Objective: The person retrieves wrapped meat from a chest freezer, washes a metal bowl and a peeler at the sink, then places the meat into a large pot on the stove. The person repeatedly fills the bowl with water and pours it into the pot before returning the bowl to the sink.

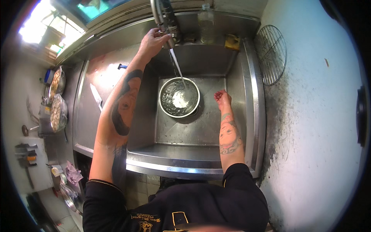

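My left hand is raised at the back of the sink, its fingers and thumb around the spout of the metal faucet. A stream of water runs from the spout into a round metal pot. Water fills much of the pot, rippling and reflecting bright light. The pot stands on the floor of a deep stainless steel sink. To the right of the pot, apart from it, my right hand hovers over the basin with loosely curled fingers and nothing in it.
On the left steel counter lie a knife and a blue-handled tool, partly behind my forearm. A clear bottle and yellow sponge sit on the back ledge. A round wire rack leans against the right wall. Filled bowls stand far left.
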Motion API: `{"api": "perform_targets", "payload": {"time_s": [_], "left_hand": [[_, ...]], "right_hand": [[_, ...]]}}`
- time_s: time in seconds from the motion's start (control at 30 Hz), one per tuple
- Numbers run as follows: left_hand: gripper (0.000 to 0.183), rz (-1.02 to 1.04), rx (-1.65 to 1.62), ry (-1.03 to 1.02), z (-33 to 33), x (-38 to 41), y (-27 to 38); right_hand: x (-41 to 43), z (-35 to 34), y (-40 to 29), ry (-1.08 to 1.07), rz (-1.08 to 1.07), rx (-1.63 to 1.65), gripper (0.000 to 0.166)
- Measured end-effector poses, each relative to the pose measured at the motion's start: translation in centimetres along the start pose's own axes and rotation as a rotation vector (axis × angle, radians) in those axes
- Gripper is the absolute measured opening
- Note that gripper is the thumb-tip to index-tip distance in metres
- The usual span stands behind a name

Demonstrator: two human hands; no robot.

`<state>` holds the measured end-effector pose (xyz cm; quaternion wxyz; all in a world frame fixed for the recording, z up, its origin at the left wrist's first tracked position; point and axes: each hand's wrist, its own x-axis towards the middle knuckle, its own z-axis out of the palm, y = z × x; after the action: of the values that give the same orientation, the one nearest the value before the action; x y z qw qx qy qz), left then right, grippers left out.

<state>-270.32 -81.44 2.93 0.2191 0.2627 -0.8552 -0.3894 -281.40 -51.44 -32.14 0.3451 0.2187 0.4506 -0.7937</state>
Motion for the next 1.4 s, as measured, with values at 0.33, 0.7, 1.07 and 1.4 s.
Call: {"api": "perform_targets", "payload": {"time_s": [0.33,0.7,1.07,1.4], "left_hand": [[0.043,-0.261,-0.59,-0.088,6.6,-0.5,5.5],[0.045,-0.269,-0.528,-0.087,6.0,-1.0,6.1],[0.045,-0.225,-0.501,-0.091,5.9,-1.1,5.7],[0.041,-0.231,-0.515,-0.069,5.8,-1.0,4.7]], "right_hand": [[4.1,4.4,-1.5,-0.078,0.036,0.505,0.03],[6.3,6.7,-5.4,0.036,-0.118,0.733,0.03],[5.3,3.9,-2.1,0.126,0.098,0.61,0.016],[6.0,2.1,-0.5,0.053,-0.094,0.536,0.024]]}}
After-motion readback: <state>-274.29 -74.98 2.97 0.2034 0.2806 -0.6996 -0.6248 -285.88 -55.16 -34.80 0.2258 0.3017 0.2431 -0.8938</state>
